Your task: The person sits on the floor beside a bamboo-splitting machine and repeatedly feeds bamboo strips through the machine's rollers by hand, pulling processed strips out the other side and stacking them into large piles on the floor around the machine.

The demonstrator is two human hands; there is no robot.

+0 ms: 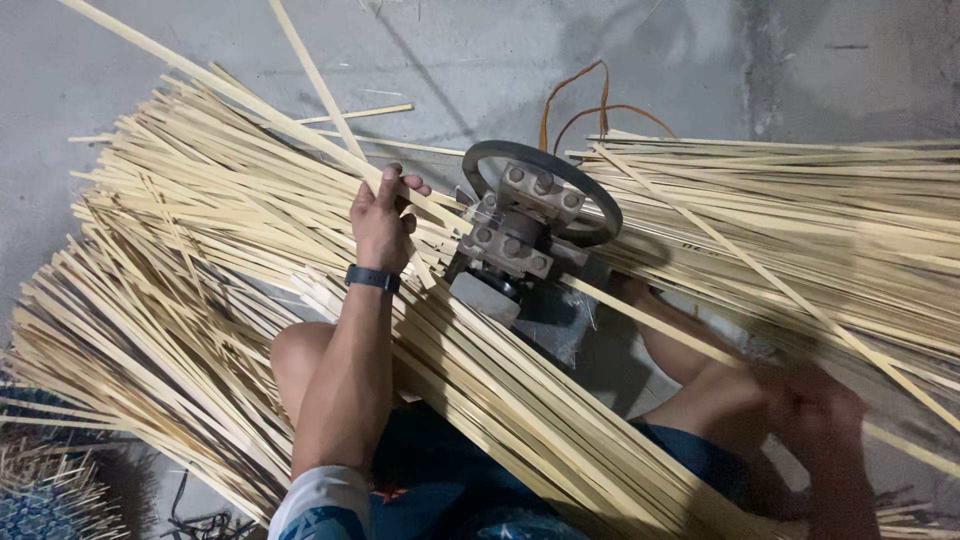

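Closest to me are my blue shorts [470,480] and my bare knees, with a thick bundle of pale bamboo strips [500,400] lying slantwise across my lap. My right hand [825,415] is low at the right, blurred and in shadow; it sits on a single strip [660,325] that runs up and left toward the machine, and my fingers seem curled round it, though the blur keeps me from being sure how tight the hold is.

Farther out, my left arm reaches forward over my left knee [300,355], a dark band [372,278] on the wrist. My left hand [383,222] rests on the strips just left of the machine, fingers bent and pressing down on a few of them, the thumb out to the right; it is a loose, half-closed hold on the strips rather than a clenched fist.

Just beside that hand sits the metal machine [515,235], a bolted grey block with a dark round wheel [545,190] behind it. The strip from my right hand meets it at the block.

Beyond and to each side lie big heaps of strips: one pile [180,250] fanning out on the left, another pile [800,220] on the right. Orange wires [590,105] curl up behind the wheel over the grey concrete floor [480,60]
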